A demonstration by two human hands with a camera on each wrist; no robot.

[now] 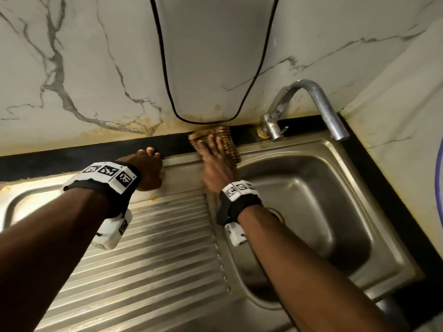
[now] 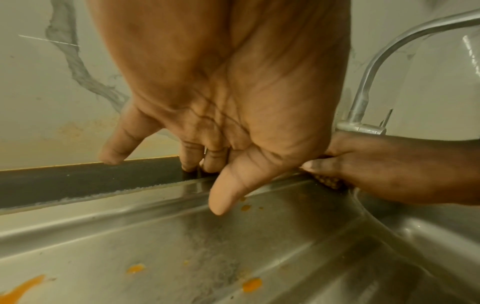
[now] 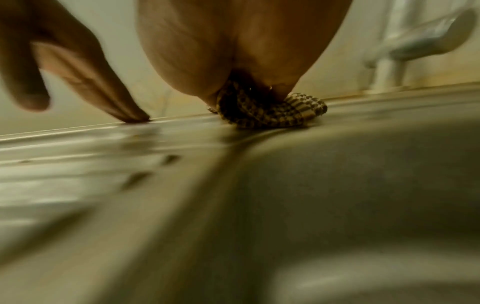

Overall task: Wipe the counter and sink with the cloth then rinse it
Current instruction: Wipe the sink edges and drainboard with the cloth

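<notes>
A brown checkered cloth lies bunched on the sink's back rim, just left of the tap. My right hand presses down on it with fingers stretched over it. In the right wrist view the cloth bulges out from under the palm, and that view is blurred. My left hand holds nothing. Its fingertips rest on the black counter strip and its thumb touches the steel rim. The steel basin is at the right and the ribbed drainboard below my left arm.
Orange stains dot the drainboard near my left hand. A white panel edged in black hangs on the marble wall just above the cloth. The tap spout arches over the basin's back right. Yellowish stains mark the wall's foot.
</notes>
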